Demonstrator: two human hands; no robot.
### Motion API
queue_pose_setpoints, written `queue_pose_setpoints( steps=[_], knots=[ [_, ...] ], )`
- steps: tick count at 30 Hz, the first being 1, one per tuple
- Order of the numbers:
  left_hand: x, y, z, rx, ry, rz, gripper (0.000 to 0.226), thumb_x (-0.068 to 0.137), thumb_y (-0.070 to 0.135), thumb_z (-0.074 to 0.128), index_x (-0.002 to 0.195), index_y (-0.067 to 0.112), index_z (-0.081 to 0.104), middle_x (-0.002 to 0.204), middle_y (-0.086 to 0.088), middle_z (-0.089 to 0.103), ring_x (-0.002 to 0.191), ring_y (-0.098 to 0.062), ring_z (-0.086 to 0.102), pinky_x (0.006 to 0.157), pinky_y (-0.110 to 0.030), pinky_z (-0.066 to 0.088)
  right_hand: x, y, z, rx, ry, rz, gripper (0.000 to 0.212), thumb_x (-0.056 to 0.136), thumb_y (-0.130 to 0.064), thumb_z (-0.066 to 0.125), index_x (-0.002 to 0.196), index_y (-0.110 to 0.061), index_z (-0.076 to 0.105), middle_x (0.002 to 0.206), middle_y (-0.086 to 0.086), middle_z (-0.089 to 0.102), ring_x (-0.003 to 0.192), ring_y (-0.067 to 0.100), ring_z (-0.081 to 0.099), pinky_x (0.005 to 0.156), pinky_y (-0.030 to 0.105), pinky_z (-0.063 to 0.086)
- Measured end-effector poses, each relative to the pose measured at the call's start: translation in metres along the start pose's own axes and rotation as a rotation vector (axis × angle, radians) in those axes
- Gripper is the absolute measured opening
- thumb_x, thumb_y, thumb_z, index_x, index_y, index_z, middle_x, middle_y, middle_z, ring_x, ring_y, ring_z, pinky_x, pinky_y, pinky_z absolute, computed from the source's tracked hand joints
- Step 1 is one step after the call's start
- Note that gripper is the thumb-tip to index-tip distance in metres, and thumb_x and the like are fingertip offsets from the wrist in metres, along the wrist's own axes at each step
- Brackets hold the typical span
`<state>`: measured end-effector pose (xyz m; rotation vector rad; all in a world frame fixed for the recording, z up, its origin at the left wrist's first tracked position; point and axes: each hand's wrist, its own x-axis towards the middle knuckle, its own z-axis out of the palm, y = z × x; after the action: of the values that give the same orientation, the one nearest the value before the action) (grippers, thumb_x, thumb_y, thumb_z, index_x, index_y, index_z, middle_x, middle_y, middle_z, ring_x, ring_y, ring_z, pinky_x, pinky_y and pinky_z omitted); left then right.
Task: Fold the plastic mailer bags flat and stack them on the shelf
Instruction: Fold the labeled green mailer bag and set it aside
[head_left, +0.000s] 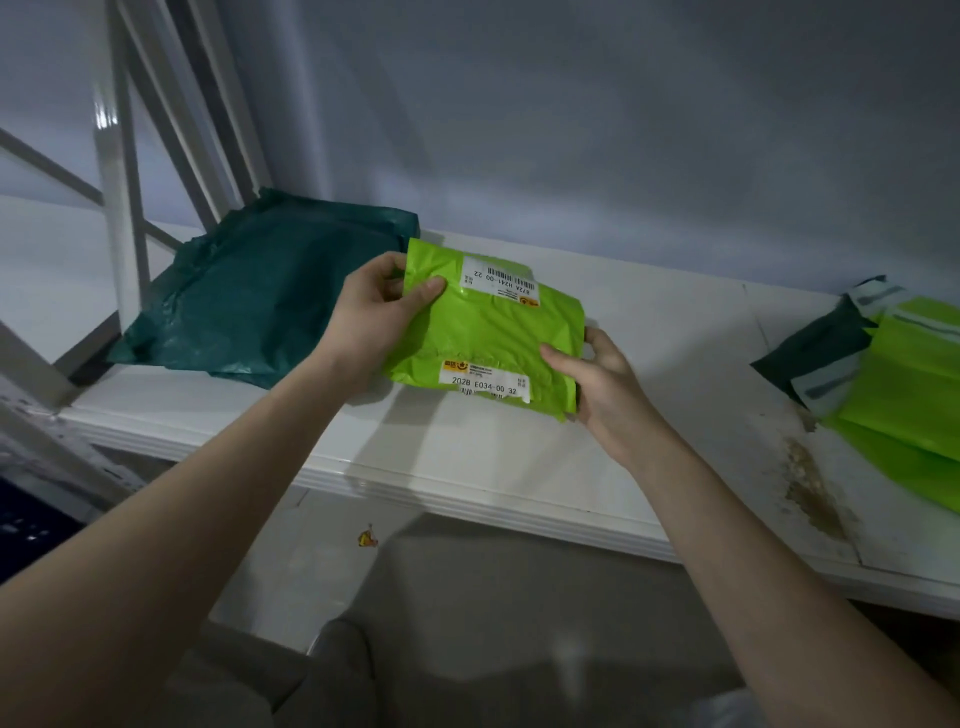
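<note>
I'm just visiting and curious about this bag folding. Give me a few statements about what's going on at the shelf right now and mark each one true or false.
1. Both hands hold the folded lime-green mailer bag. True: the left hand grips its upper left corner, and the right hand grips its right edge.
2. The held bag carries no labels. False: two white shipping labels show on it.
3. A dark green mailer bag lies on the white shelf at the left. True.
4. The right end of the shelf holds only cardboard boxes. False: a pile of green bags lies there.
</note>
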<state>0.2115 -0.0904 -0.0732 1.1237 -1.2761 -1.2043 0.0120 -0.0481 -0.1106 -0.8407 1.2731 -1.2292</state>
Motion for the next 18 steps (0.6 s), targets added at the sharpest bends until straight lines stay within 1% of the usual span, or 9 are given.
queue_pose_setpoints(
  steps=[1, 3, 5, 8, 10, 12, 13, 14, 18],
  knots=[
    [0.002, -0.001, -0.002, 0.089, 0.046, 0.005, 0.024, 0.086, 0.019, 0.066, 0.108, 0.013, 0.056, 0.077, 0.004, 0.069, 0.067, -0.006, 0.067, 0.058, -0.020, 0.053, 0.000, 0.000, 0.001, -0.006, 0.011, 0.005, 0.035, 0.085, -0.010, 0.064, 0.117, -0.017, 0.050, 0.092, 0.000, 0.068, 0.069, 0.015, 0.066, 0.047, 0.021, 0.048],
    [0.005, -0.003, -0.007, 0.305, 0.144, 0.050, 0.041, 0.083, 0.030, 0.068, 0.119, 0.020, 0.052, 0.094, 0.001, 0.065, 0.083, -0.012, 0.062, 0.069, -0.023, 0.050, 0.001, 0.001, 0.003, -0.029, 0.040, 0.020, 0.035, 0.085, -0.010, 0.065, 0.116, -0.019, 0.051, 0.089, -0.003, 0.067, 0.070, 0.013, 0.066, 0.054, 0.025, 0.054],
    [0.006, -0.005, -0.010, 0.518, 0.177, 0.147, 0.044, 0.086, 0.030, 0.064, 0.126, 0.019, 0.047, 0.106, 0.002, 0.060, 0.093, -0.012, 0.056, 0.079, -0.017, 0.039, 0.002, 0.004, 0.005, -0.057, 0.065, 0.041, 0.035, 0.084, -0.008, 0.066, 0.114, -0.020, 0.051, 0.088, -0.004, 0.065, 0.067, 0.011, 0.065, 0.055, 0.026, 0.055],
    [0.008, -0.012, -0.014, 0.719, 0.103, 0.266, 0.041, 0.089, 0.017, 0.055, 0.129, 0.011, 0.045, 0.124, -0.008, 0.049, 0.111, -0.018, 0.050, 0.083, -0.009, 0.028, 0.002, 0.010, 0.008, -0.090, 0.094, 0.077, 0.033, 0.084, -0.004, 0.065, 0.109, -0.019, 0.049, 0.086, -0.004, 0.062, 0.067, 0.011, 0.062, 0.047, 0.023, 0.052],
    [0.007, -0.015, -0.016, 0.821, 0.061, 0.312, 0.039, 0.089, 0.011, 0.051, 0.128, 0.008, 0.048, 0.126, -0.012, 0.045, 0.114, -0.023, 0.047, 0.088, -0.013, 0.030, 0.001, 0.015, 0.009, -0.129, 0.110, 0.079, 0.033, 0.084, -0.003, 0.065, 0.107, -0.018, 0.048, 0.086, -0.004, 0.061, 0.069, 0.011, 0.061, 0.046, 0.022, 0.050],
    [0.005, -0.018, -0.016, 0.941, 0.000, 0.354, 0.036, 0.089, 0.009, 0.050, 0.125, 0.007, 0.052, 0.126, -0.014, 0.047, 0.114, -0.029, 0.047, 0.096, -0.029, 0.037, 0.002, 0.019, 0.010, -0.179, 0.135, 0.060, 0.034, 0.083, -0.005, 0.067, 0.108, -0.018, 0.048, 0.091, -0.001, 0.062, 0.072, 0.014, 0.062, 0.053, 0.026, 0.051],
    [0.004, -0.019, -0.014, 1.019, -0.040, 0.358, 0.036, 0.090, 0.011, 0.049, 0.125, 0.008, 0.053, 0.127, -0.013, 0.048, 0.114, -0.031, 0.046, 0.096, -0.035, 0.038, 0.003, 0.021, 0.012, -0.198, 0.141, 0.051, 0.035, 0.083, -0.006, 0.068, 0.109, -0.018, 0.049, 0.095, 0.001, 0.063, 0.074, 0.017, 0.063, 0.057, 0.029, 0.053],
    [0.001, -0.020, -0.011, 1.103, -0.089, 0.350, 0.037, 0.091, 0.014, 0.049, 0.127, 0.011, 0.052, 0.129, -0.011, 0.048, 0.116, -0.031, 0.045, 0.097, -0.039, 0.038, 0.004, 0.022, 0.013, -0.209, 0.149, 0.049, 0.035, 0.082, -0.008, 0.070, 0.109, -0.018, 0.049, 0.099, 0.004, 0.064, 0.079, 0.020, 0.064, 0.063, 0.033, 0.055],
    [-0.007, -0.026, -0.001, 1.321, -0.296, 0.255, 0.047, 0.095, 0.032, 0.043, 0.140, 0.019, 0.038, 0.143, -0.002, 0.038, 0.131, -0.024, 0.035, 0.107, -0.037, 0.026, 0.010, 0.029, 0.021, -0.246, 0.179, 0.030, 0.036, 0.080, -0.015, 0.073, 0.107, -0.020, 0.051, 0.107, 0.007, 0.066, 0.091, 0.027, 0.067, 0.079, 0.047, 0.056]
  ],
)
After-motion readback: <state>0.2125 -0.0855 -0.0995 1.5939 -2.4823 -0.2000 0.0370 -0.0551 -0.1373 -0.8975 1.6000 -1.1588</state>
